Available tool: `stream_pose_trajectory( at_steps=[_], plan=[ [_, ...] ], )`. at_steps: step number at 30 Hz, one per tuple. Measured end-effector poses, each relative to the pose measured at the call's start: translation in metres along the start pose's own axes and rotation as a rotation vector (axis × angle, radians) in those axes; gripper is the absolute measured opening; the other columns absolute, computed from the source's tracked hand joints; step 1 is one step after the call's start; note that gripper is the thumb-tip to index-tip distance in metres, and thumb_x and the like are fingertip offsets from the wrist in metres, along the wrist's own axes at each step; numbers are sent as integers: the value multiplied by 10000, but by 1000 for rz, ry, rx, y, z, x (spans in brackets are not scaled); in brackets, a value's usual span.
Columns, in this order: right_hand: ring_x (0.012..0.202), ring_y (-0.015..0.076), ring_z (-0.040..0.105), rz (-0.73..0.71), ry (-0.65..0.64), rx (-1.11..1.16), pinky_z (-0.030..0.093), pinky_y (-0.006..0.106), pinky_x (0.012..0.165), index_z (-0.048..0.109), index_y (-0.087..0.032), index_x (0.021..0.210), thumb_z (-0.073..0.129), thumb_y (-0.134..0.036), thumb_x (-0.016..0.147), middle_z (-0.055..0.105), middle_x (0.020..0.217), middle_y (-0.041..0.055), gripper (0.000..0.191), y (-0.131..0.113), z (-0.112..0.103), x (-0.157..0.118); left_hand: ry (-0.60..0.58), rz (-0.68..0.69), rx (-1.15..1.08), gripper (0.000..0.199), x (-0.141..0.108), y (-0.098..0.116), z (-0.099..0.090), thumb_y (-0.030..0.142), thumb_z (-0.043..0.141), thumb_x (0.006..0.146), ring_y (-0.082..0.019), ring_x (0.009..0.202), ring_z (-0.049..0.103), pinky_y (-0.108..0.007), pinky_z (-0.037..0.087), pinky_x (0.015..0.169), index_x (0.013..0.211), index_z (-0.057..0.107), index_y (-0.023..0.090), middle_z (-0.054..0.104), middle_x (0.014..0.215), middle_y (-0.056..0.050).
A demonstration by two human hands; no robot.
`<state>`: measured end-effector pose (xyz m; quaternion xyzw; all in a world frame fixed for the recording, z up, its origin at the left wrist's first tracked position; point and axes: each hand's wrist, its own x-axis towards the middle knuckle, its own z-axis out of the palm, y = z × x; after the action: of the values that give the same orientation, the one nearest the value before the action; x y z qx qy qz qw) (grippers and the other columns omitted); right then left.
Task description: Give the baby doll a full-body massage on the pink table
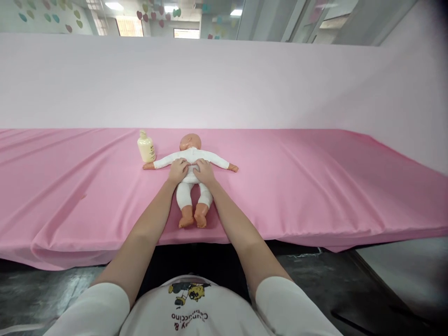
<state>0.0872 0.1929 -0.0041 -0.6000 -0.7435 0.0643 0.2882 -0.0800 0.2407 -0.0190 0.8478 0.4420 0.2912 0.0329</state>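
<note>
A baby doll [193,175] lies on its back on a pink cloth [297,186], with a white cloth body and bare plastic head, hands and feet. Its arms stretch out sideways and its feet point toward me. On the left side of its torso rests my left hand [178,170], fingers bent over the belly. My right hand [204,171] lies the same way on the other side, so the fingertips of both come close at the middle. Both hands look open, laid over the body; their undersides are hidden.
A cream pump bottle [146,147] with dark print stands beside the doll's left-hand arm. Behind the pink-covered table rises a white partition [210,84]. Folds run through the cloth, whose front edge hangs close to my body. Another white wall [413,102] borders the right.
</note>
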Motion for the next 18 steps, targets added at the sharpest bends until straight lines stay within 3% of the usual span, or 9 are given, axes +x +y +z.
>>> stream_pose_trajectory(
  at_steps=[3,6,9,13,18],
  plan=[
    [1088,227,539,-87,-11,13,384,350,1061,661,-143,1021,477,-178,895,656,1147,108,225,2,-5,-15,-113,128,-35,274,-4,8,-10,162,501,856,-239,1036,623,-388,478,990,1025,715,174,707,1062,-99],
    [1046,220,554,-105,-60,46,397,348,1040,650,-134,988,482,-137,861,655,1082,110,211,4,-8,-18,-178,97,10,231,-4,23,-20,185,549,818,-252,951,636,-384,491,892,983,710,179,708,994,-94],
    [1113,206,565,-54,-18,117,423,318,1045,628,-110,1083,487,-102,844,633,1154,126,277,7,-7,-14,-212,33,72,239,-4,36,-26,183,535,854,-258,995,645,-372,487,896,1014,713,185,697,1038,-102],
    [1128,205,602,102,-9,87,456,319,1035,585,-99,1240,489,-123,894,621,1259,147,359,6,-3,-8,-211,-165,127,213,-5,48,-25,227,536,936,-228,1079,649,-321,492,905,1093,679,213,652,1219,-83],
    [1168,247,631,193,-45,-33,471,362,1022,507,-156,1409,436,-186,994,667,1296,142,423,-3,-4,-1,-266,-291,193,253,6,54,-17,210,462,1011,-253,1075,666,-344,484,904,1232,577,167,710,1129,-122]
  ],
)
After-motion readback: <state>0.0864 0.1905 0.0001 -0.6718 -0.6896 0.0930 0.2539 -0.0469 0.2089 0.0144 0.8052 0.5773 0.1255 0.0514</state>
